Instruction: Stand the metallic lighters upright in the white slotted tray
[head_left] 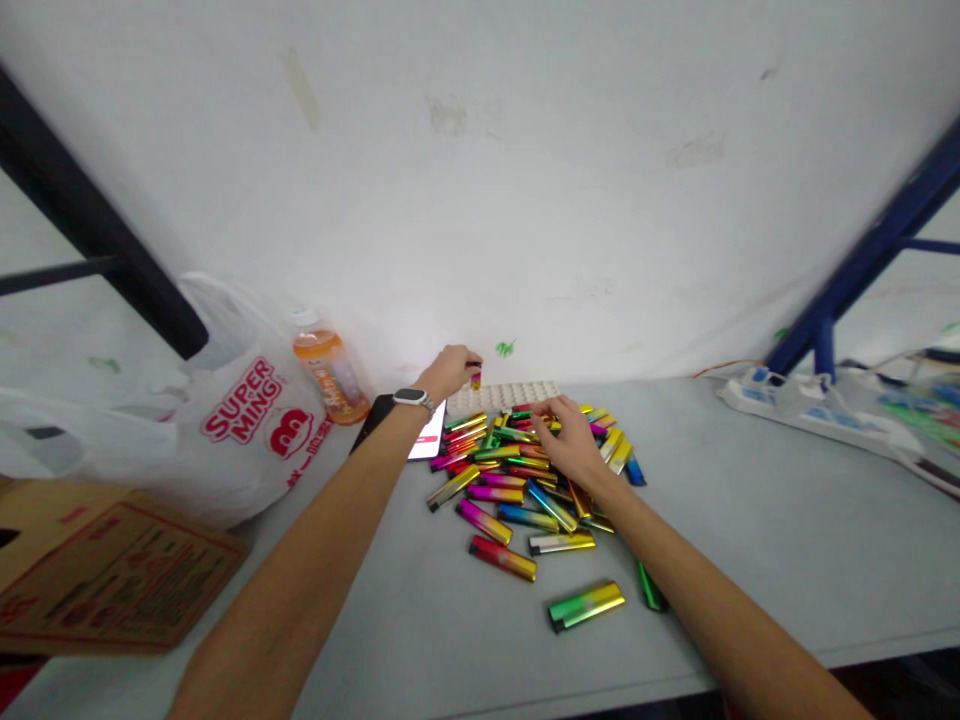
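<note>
A pile of shiny multicoloured lighters (525, 480) lies on the grey table (750, 540). Behind it, against the wall, sits a white tray (517, 394) with a grid of small slots. My left hand (450, 371), with a watch on the wrist, reaches over the tray's left end and pinches a small pink and yellow lighter (475, 379) upright there. My right hand (570, 435) rests on the far side of the pile with its fingers curled over the lighters; whether it grips one is unclear.
A phone (429, 440) with a lit screen lies under my left wrist. An orange drink bottle (330, 377) and a white plastic bag (240, 420) stand at the left, with a cardboard box (105, 570) in front. A white power strip (810, 405) lies at the right.
</note>
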